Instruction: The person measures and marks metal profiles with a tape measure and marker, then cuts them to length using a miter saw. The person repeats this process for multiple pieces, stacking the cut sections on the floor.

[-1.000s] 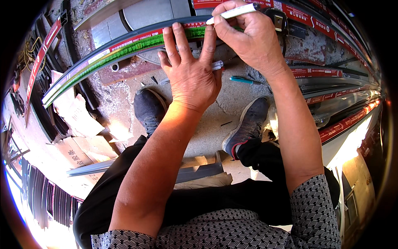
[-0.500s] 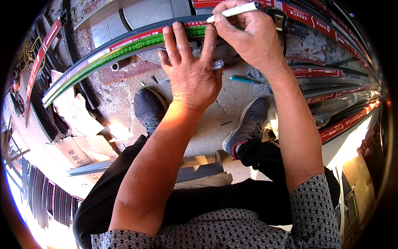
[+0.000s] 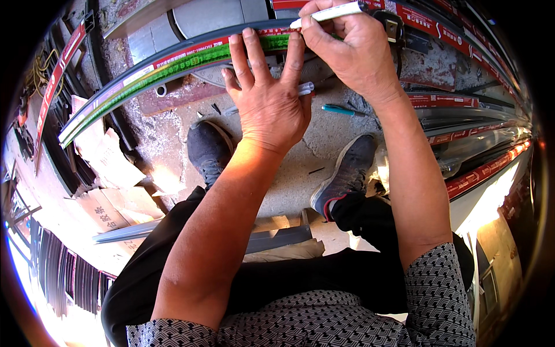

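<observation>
A long grey profile with red printed film (image 3: 191, 51) runs across the top of the view, curved by the lens. Along its near side lies a green strip with printed figures (image 3: 167, 70), which looks like a measuring tape. My left hand (image 3: 269, 107) rests on both, fingers spread and pressing from above. Pinched in my right hand (image 3: 352, 55) is a white marker pen (image 3: 332, 14), its tip at the profile's red film just right of my left fingertips. Two pale tube-like ends (image 3: 305, 88) show beside my left thumb; what they belong to is hidden.
A teal pen (image 3: 342, 110) lies on the dusty floor near my shoes. More red-filmed profiles (image 3: 462, 101) stretch along the right. Torn cardboard (image 3: 110, 211) and stacked dark strips (image 3: 69, 266) are at the left. Grey metal plates (image 3: 208, 20) sit beyond the profile.
My left hand and the pen tip have shifted very slightly to the right. The grip on the pen is the same.
</observation>
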A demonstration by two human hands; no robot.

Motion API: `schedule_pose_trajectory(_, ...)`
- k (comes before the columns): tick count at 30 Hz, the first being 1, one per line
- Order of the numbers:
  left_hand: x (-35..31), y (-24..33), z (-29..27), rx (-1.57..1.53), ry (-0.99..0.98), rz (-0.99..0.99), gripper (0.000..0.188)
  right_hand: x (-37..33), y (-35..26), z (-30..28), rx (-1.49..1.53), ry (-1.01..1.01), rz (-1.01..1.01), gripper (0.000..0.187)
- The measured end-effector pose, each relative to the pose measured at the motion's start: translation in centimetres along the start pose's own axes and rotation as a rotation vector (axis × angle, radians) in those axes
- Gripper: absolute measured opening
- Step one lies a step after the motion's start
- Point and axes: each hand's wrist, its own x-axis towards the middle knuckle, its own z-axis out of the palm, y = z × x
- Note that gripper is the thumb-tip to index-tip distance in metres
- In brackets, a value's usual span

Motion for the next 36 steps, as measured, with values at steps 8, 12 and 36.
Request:
schedule_pose_trajectory(8, 0.0, 0.0, 0.0, -0.002, 0.000, -0.003, 0.096, 0.0, 0.0, 0.1, -0.010, 0.011, -0.001, 0.015)
schedule_pose_trajectory(12, 0.0, 0.0, -0.1, -0.010, 0.002, -0.004, 0.094, -0.2, -0.2, 0.1, 0.040, 0.019, 0.026, 0.016)
schedule_pose_trajectory(36, -0.1, 0.2, -0.6, 0.012, -0.027, -0.020, 0.081, -8.5, -2.5, -0.1, 0.345, 0.089, 0.376, 0.008)
